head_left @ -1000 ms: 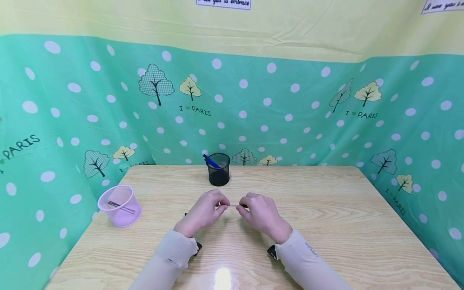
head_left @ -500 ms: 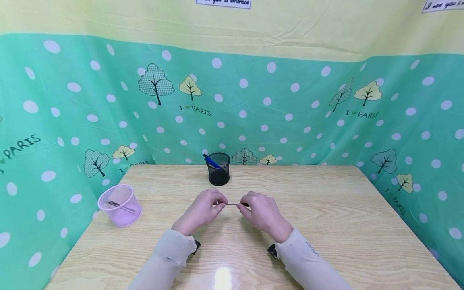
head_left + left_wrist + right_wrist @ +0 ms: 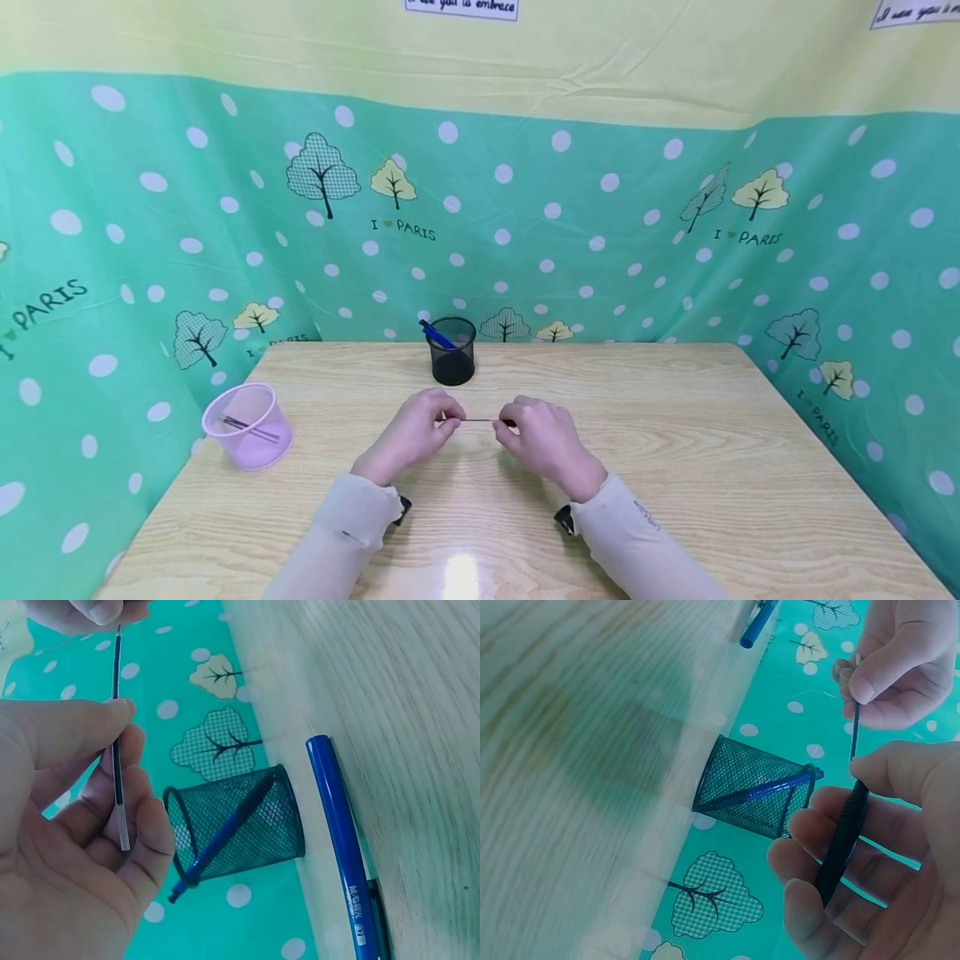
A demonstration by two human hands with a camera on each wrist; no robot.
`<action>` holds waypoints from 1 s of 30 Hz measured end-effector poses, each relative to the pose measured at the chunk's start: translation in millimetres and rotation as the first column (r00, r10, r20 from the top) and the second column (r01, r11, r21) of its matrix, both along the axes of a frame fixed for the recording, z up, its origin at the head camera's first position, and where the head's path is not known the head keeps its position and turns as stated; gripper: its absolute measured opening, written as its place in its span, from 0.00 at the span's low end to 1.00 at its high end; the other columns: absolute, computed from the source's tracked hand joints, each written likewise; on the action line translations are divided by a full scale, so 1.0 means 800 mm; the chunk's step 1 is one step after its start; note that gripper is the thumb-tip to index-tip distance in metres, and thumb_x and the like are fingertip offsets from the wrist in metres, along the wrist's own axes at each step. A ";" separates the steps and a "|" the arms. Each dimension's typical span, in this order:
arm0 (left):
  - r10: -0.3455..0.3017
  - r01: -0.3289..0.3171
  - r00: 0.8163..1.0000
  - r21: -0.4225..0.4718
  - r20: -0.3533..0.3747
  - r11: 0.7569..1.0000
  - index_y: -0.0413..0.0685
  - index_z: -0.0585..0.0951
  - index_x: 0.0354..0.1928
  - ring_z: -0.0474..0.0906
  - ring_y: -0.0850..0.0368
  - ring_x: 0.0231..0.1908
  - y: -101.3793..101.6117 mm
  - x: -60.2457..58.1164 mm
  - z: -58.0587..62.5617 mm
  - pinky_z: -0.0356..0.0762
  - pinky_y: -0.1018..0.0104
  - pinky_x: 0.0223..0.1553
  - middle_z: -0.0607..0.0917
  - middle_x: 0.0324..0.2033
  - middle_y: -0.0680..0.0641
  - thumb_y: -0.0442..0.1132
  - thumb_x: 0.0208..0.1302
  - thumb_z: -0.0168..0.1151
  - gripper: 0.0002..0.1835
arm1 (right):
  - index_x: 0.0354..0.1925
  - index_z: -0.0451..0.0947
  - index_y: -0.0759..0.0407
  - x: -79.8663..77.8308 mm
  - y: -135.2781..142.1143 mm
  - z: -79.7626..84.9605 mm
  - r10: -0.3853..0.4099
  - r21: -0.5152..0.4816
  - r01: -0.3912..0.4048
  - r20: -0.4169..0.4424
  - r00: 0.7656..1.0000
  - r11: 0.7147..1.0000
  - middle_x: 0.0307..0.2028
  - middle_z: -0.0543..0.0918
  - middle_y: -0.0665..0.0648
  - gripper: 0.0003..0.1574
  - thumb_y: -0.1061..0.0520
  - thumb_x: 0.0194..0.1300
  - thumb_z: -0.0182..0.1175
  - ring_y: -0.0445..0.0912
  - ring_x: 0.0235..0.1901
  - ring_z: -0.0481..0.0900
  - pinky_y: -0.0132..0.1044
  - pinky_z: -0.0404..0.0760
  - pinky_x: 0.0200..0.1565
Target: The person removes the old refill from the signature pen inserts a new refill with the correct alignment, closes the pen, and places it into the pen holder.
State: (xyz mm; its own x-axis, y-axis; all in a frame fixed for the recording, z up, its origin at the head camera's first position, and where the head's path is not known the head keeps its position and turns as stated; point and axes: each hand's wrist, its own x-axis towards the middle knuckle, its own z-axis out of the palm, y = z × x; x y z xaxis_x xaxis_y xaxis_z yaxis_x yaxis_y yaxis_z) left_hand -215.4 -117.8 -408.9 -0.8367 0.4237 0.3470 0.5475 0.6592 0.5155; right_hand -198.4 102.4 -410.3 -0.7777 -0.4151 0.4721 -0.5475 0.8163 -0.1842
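My left hand (image 3: 412, 429) pinches a thin dark pen refill (image 3: 118, 772) between thumb and fingers; its clear end points toward the palm. Opposite it, my right hand (image 3: 543, 437) holds a black ribbed pen grip section (image 3: 844, 840), its fingers curled along it. The refill spans the gap between both hands, its tip right at the open end of the grip section by the right thumb. On the table lies a blue pen barrel (image 3: 337, 832) with a dark clip, hidden behind the left hand in the head view.
A black mesh pen cup (image 3: 453, 367) with a blue pen (image 3: 438, 335) in it stands beyond the hands. At the table's left edge is a purple bin (image 3: 258, 450) with thin dark sticks inside. Patterned cloth (image 3: 525, 200) surrounds the wooden table (image 3: 675, 467).
My left hand has drawn leftward and slightly away from me, and a longer stretch of refill shows between the hands. The right hand has hardly moved.
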 end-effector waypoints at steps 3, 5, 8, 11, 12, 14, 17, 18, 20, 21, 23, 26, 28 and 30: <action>0.015 -0.015 1.000 -0.010 0.017 1.000 0.51 0.85 0.32 0.75 0.59 0.34 -0.001 -0.001 0.000 0.75 0.63 0.39 0.80 0.31 0.58 0.31 0.58 0.65 0.06 | 0.30 0.84 0.48 0.000 0.000 0.000 -0.002 0.000 0.002 0.011 1.000 1.000 0.25 0.77 0.41 0.07 0.49 0.62 0.63 0.36 0.23 0.75 0.30 0.71 0.22; 0.029 -0.028 0.999 -0.017 0.026 0.999 0.50 0.85 0.32 0.75 0.58 0.34 -0.002 -0.001 0.000 0.75 0.62 0.39 0.80 0.31 0.58 0.31 0.59 0.65 0.06 | 0.30 0.84 0.47 0.001 -0.001 0.000 -0.002 0.002 0.002 0.023 1.000 1.000 0.25 0.77 0.41 0.07 0.48 0.62 0.63 0.36 0.23 0.75 0.31 0.71 0.23; 0.056 -0.055 0.997 -0.021 0.050 0.998 0.49 0.85 0.33 0.74 0.57 0.35 -0.003 -0.001 -0.001 0.74 0.61 0.39 0.80 0.32 0.57 0.31 0.59 0.65 0.05 | 0.30 0.83 0.47 0.001 -0.001 0.000 -0.002 0.006 0.002 0.033 0.999 1.000 0.25 0.76 0.41 0.07 0.48 0.63 0.63 0.36 0.23 0.74 0.33 0.72 0.24; 0.082 -0.080 0.995 -0.031 0.064 0.996 0.48 0.86 0.33 0.74 0.57 0.36 -0.005 -0.002 -0.002 0.73 0.61 0.40 0.80 0.32 0.56 0.32 0.59 0.65 0.04 | 0.31 0.82 0.47 0.000 -0.001 0.000 -0.003 0.010 0.002 0.028 1.000 1.000 0.26 0.76 0.42 0.06 0.49 0.64 0.63 0.36 0.24 0.75 0.34 0.73 0.26; 0.088 -0.086 0.994 -0.037 0.063 0.996 0.48 0.85 0.33 0.74 0.57 0.36 -0.006 -0.003 -0.003 0.73 0.60 0.41 0.80 0.32 0.56 0.32 0.59 0.65 0.04 | 0.31 0.82 0.47 0.000 -0.001 0.000 -0.003 0.010 0.002 0.024 1.000 1.000 0.26 0.76 0.42 0.05 0.50 0.64 0.63 0.37 0.24 0.75 0.35 0.74 0.26; 0.099 -0.096 0.993 -0.047 0.065 0.994 0.47 0.86 0.33 0.74 0.57 0.37 -0.007 -0.005 -0.004 0.74 0.60 0.42 0.80 0.32 0.56 0.32 0.59 0.65 0.04 | 0.31 0.82 0.47 0.000 -0.001 0.000 -0.001 0.012 0.001 0.017 1.000 1.000 0.26 0.77 0.42 0.05 0.51 0.63 0.63 0.37 0.25 0.75 0.35 0.74 0.26; 0.107 -0.103 0.992 -0.062 0.071 0.993 0.47 0.86 0.34 0.74 0.58 0.37 -0.010 -0.008 -0.007 0.73 0.60 0.43 0.80 0.32 0.56 0.31 0.59 0.65 0.04 | 0.32 0.82 0.48 0.000 -0.002 0.000 0.007 0.014 -0.007 0.014 1.000 1.000 0.26 0.77 0.42 0.04 0.51 0.63 0.63 0.37 0.25 0.76 0.36 0.75 0.27; 0.106 -0.102 0.992 -0.067 0.070 0.993 0.46 0.86 0.34 0.74 0.58 0.36 -0.010 -0.009 -0.008 0.74 0.59 0.43 0.80 0.31 0.56 0.31 0.59 0.65 0.04 | 0.32 0.82 0.48 0.000 -0.002 0.000 0.009 0.016 -0.009 0.015 1.000 1.000 0.26 0.77 0.43 0.04 0.52 0.63 0.63 0.37 0.25 0.75 0.36 0.75 0.27; 0.105 -0.100 0.992 -0.080 0.070 0.992 0.47 0.86 0.34 0.73 0.58 0.36 -0.011 -0.011 -0.011 0.74 0.60 0.43 0.79 0.30 0.56 0.31 0.59 0.65 0.04 | 0.32 0.82 0.48 0.000 -0.003 0.000 0.013 0.021 -0.014 0.020 1.000 1.000 0.26 0.76 0.43 0.03 0.53 0.63 0.63 0.37 0.24 0.74 0.35 0.74 0.26; 0.106 -0.100 0.992 -0.085 0.072 0.991 0.47 0.86 0.34 0.73 0.58 0.35 -0.011 -0.012 -0.012 0.73 0.60 0.42 0.79 0.30 0.56 0.31 0.59 0.65 0.04 | 0.32 0.82 0.48 0.000 -0.003 0.000 0.013 0.023 -0.014 0.025 1.000 1.000 0.26 0.76 0.43 0.03 0.53 0.63 0.63 0.37 0.24 0.74 0.35 0.74 0.26; 0.103 -0.096 0.992 -0.094 0.067 0.991 0.48 0.86 0.33 0.73 0.58 0.35 -0.012 -0.014 -0.014 0.73 0.60 0.42 0.79 0.29 0.57 0.31 0.58 0.65 0.05 | 0.32 0.82 0.48 0.001 -0.004 0.000 0.012 0.027 -0.013 0.033 0.999 1.000 0.27 0.76 0.43 0.03 0.53 0.63 0.63 0.37 0.24 0.73 0.35 0.74 0.26; 0.113 -0.106 0.992 -0.108 0.063 0.988 0.49 0.86 0.32 0.73 0.58 0.35 -0.012 -0.017 -0.018 0.74 0.61 0.42 0.79 0.29 0.57 0.30 0.57 0.65 0.06 | 0.32 0.81 0.48 0.001 -0.005 0.000 0.013 0.031 -0.014 0.045 0.999 0.999 0.27 0.76 0.43 0.03 0.54 0.63 0.62 0.36 0.24 0.73 0.34 0.73 0.26; 0.117 -0.109 0.991 -0.118 0.059 0.987 0.50 0.86 0.31 0.74 0.58 0.35 -0.011 -0.019 -0.020 0.74 0.61 0.42 0.79 0.28 0.57 0.29 0.56 0.65 0.07 | 0.32 0.81 0.48 0.001 -0.005 0.000 0.011 0.030 -0.013 0.048 0.999 0.999 0.27 0.76 0.42 0.03 0.54 0.64 0.62 0.36 0.24 0.73 0.34 0.73 0.26; 0.118 -0.109 0.991 -0.126 0.070 0.986 0.49 0.86 0.31 0.74 0.58 0.36 -0.010 -0.022 -0.021 0.74 0.60 0.43 0.80 0.29 0.57 0.29 0.56 0.65 0.07 | 0.32 0.81 0.48 0.001 -0.005 -0.001 0.012 0.029 -0.014 0.048 0.999 0.999 0.27 0.76 0.43 0.02 0.54 0.63 0.62 0.36 0.24 0.73 0.34 0.73 0.26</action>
State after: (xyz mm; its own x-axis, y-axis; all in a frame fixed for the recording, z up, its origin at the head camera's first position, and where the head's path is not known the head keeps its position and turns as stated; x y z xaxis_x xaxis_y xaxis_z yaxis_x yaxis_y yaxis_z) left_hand -233.3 -126.2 -425.4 -0.9040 0.3597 0.2312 0.4274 0.7753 0.4650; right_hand -197.3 98.6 -410.8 -0.7938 -0.4383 0.4217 -0.5490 0.8147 -0.1867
